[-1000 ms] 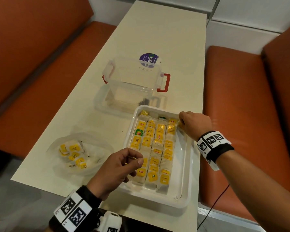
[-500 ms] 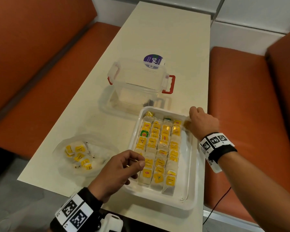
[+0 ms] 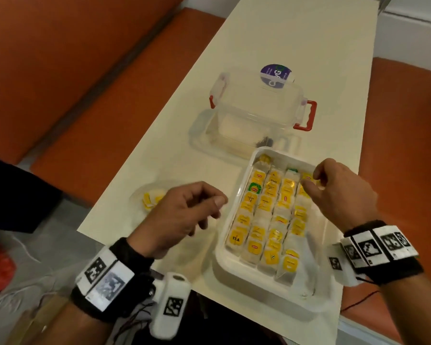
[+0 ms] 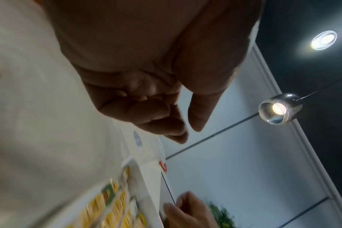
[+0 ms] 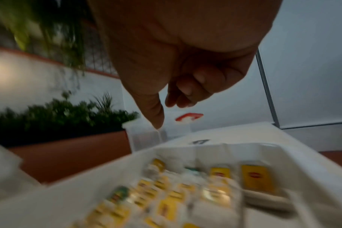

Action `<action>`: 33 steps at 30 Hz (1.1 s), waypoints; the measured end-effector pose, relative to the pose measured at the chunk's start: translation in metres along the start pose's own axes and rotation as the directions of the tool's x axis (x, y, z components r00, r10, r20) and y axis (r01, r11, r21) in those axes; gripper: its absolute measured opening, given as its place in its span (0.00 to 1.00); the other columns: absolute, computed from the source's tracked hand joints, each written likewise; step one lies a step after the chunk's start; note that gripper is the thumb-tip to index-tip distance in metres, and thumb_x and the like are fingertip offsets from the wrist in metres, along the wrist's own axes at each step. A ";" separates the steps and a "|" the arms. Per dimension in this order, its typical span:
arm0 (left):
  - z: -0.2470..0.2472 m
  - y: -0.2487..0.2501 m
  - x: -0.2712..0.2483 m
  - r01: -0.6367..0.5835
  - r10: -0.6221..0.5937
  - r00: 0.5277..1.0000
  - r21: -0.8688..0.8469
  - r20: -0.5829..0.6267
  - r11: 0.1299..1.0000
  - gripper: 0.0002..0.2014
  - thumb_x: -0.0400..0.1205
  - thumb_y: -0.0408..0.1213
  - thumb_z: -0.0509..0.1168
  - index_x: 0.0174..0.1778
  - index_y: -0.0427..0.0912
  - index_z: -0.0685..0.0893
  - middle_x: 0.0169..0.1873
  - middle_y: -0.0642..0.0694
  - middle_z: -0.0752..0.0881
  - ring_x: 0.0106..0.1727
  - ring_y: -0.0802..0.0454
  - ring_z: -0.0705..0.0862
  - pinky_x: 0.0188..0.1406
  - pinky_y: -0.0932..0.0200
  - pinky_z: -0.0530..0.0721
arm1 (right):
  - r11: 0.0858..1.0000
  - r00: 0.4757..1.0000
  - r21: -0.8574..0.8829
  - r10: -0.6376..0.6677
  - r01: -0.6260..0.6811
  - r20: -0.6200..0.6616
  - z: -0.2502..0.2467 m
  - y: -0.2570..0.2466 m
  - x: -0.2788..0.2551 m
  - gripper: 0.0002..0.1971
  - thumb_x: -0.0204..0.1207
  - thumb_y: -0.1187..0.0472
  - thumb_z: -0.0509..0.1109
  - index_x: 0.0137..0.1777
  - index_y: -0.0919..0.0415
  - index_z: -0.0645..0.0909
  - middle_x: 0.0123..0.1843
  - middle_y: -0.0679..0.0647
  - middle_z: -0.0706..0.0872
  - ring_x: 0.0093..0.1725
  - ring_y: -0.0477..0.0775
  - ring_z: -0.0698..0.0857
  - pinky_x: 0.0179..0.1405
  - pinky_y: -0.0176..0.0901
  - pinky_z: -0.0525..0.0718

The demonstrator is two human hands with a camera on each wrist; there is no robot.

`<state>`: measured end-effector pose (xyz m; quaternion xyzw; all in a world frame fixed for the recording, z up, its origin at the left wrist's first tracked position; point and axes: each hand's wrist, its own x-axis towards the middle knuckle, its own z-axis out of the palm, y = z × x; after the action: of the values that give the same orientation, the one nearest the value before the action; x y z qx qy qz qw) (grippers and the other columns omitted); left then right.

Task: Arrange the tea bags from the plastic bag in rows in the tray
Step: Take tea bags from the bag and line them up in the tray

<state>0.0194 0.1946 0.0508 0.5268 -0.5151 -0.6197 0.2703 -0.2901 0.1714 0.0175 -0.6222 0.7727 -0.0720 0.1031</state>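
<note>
White plastic formed the tray [image 3: 271,282], which held four rows of tea bags [image 3: 271,215] with bare floor along its right side for a further row. The right hand [image 3: 343,192] hovered above the far right corner, fingers loosely curled and holding nothing. The left hand [image 3: 184,215], likewise empty, hung between the tray and the plastic bag [image 3: 147,195], which still held several bags.

Blurred close-up of the left hand [image 4: 146,86], fingers loosely curled and holding nothing. Below its fingertips, a white tray [image 4: 144,182] of yellow-labelled tea bags [image 4: 115,206]; the right hand [image 4: 187,211] beyond it.
</note>
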 end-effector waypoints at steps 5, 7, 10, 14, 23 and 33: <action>-0.065 -0.019 0.022 -0.002 0.036 0.997 0.474 -0.062 0.881 0.07 0.84 0.38 0.69 0.50 0.55 0.91 0.39 0.59 0.90 0.37 0.63 0.86 0.36 0.66 0.78 | 0.990 0.976 0.037 -0.142 0.138 0.165 -0.020 -0.048 -0.027 0.13 0.76 0.36 0.69 0.49 0.43 0.77 0.38 0.41 0.83 0.37 0.43 0.80 0.29 0.41 0.72; -0.081 -0.031 0.032 -0.002 -0.016 1.000 0.721 0.018 0.693 0.09 0.85 0.40 0.66 0.55 0.57 0.89 0.48 0.60 0.90 0.46 0.64 0.86 0.44 0.63 0.80 | 0.975 0.925 0.055 -0.223 0.216 0.309 -0.026 -0.069 -0.038 0.13 0.76 0.35 0.68 0.54 0.39 0.78 0.38 0.39 0.85 0.37 0.39 0.81 0.33 0.44 0.79; -0.090 -0.047 0.046 -0.085 -0.128 0.979 0.894 0.156 0.440 0.13 0.86 0.39 0.63 0.63 0.56 0.86 0.60 0.56 0.88 0.55 0.58 0.85 0.53 0.59 0.82 | 0.952 0.847 0.077 -0.298 0.295 0.440 -0.024 -0.103 -0.055 0.16 0.78 0.34 0.66 0.63 0.35 0.76 0.38 0.38 0.85 0.39 0.40 0.81 0.42 0.49 0.84; -0.087 -0.057 0.058 -0.146 -0.183 0.954 0.901 0.238 0.409 0.16 0.84 0.44 0.65 0.68 0.60 0.82 0.63 0.56 0.85 0.56 0.57 0.82 0.53 0.57 0.80 | 0.919 0.773 0.092 -0.373 0.383 0.513 0.007 -0.143 -0.073 0.24 0.80 0.36 0.65 0.75 0.31 0.66 0.44 0.40 0.88 0.47 0.46 0.84 0.40 0.46 0.80; -0.067 -0.073 0.064 -0.386 -0.264 0.870 0.909 0.415 0.157 0.24 0.81 0.48 0.65 0.74 0.68 0.70 0.64 0.55 0.80 0.57 0.51 0.80 0.38 0.56 0.73 | 0.901 0.820 -0.143 -0.296 0.410 0.490 0.062 -0.173 -0.084 0.18 0.85 0.43 0.59 0.72 0.42 0.77 0.54 0.52 0.89 0.53 0.60 0.88 0.34 0.45 0.67; -0.069 -0.078 0.061 -0.468 -0.197 0.864 0.883 0.464 0.030 0.08 0.85 0.50 0.61 0.60 0.59 0.75 0.59 0.53 0.83 0.64 0.46 0.76 0.59 0.47 0.73 | 0.906 0.855 -0.190 -0.265 0.379 0.445 0.067 -0.172 -0.098 0.17 0.87 0.45 0.53 0.61 0.47 0.82 0.49 0.50 0.88 0.48 0.60 0.87 0.32 0.46 0.64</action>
<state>0.0811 0.1417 -0.0379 0.3414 -0.8932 -0.1639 -0.2426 -0.0908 0.2317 0.0003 -0.7529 0.6198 0.1499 0.1628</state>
